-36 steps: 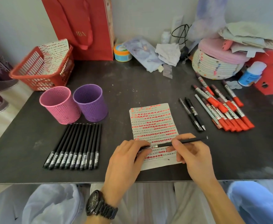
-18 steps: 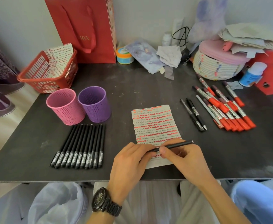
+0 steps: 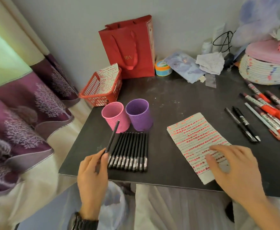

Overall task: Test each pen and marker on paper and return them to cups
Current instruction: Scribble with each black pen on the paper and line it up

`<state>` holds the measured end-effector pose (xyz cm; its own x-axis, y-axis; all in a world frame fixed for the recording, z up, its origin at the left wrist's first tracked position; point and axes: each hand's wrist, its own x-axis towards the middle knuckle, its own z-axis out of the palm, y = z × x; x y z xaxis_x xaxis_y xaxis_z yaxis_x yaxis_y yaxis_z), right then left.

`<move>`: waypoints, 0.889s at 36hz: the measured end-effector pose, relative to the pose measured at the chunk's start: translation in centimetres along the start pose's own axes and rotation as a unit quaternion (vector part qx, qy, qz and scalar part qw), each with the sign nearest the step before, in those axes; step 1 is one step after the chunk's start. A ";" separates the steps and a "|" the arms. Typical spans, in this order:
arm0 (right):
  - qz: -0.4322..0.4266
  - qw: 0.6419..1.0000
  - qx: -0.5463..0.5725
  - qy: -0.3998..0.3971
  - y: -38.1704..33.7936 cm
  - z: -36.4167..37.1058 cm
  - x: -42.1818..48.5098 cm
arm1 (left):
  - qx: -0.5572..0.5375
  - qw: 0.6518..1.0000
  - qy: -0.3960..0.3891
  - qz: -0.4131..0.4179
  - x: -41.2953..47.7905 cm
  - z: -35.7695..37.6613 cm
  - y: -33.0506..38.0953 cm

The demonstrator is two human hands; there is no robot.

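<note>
My left hand (image 3: 92, 176) pinches a black pen (image 3: 113, 136) that points up toward the pink cup (image 3: 115, 117), just left of a row of several black pens (image 3: 130, 151) lying on the dark table (image 3: 177, 100). The purple cup (image 3: 139, 117) stands right of the pink one; both look empty. My right hand (image 3: 232, 170) hovers with relaxed fingers over the lower right of the test paper (image 3: 197, 143), which is covered in red and black marks. Two black pens (image 3: 242, 125) and several red markers (image 3: 273, 113) lie at the right.
A red basket (image 3: 101, 92) with marked paper sits at the table's left back corner, a red gift bag (image 3: 131, 47) behind it. A woven basket (image 3: 265, 72) with a pink lid, a small tub (image 3: 162, 68) and cloths crowd the back right. A curtain hangs left.
The two hands have parted. My left hand carried the black pen left to beside the pen row, and my right hand let go of it. The camera turned left.
</note>
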<state>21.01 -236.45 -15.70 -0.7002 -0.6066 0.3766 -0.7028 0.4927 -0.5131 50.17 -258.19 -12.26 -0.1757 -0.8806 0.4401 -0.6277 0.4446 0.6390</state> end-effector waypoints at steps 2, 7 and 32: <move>0.005 0.999 -0.039 -0.018 -0.2 0.1 0.2 | 0.074 0.997 -0.008 -0.026 0.6 -0.6 -1.9; 0.013 0.992 -0.090 -0.086 -0.2 0.2 0.5 | 0.178 0.982 -0.043 -0.048 0.8 0.0 -3.5; -0.002 0.983 -0.136 -0.126 -1.1 -0.6 0.1 | 0.161 0.984 -0.074 -0.020 0.0 3.9 4.1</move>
<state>21.68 -236.65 -14.62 -0.6671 -0.7282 0.1573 -0.7378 0.6167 -0.2744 44.66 -257.01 -12.08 -0.2401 -0.9208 0.3073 -0.8399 0.3558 0.4098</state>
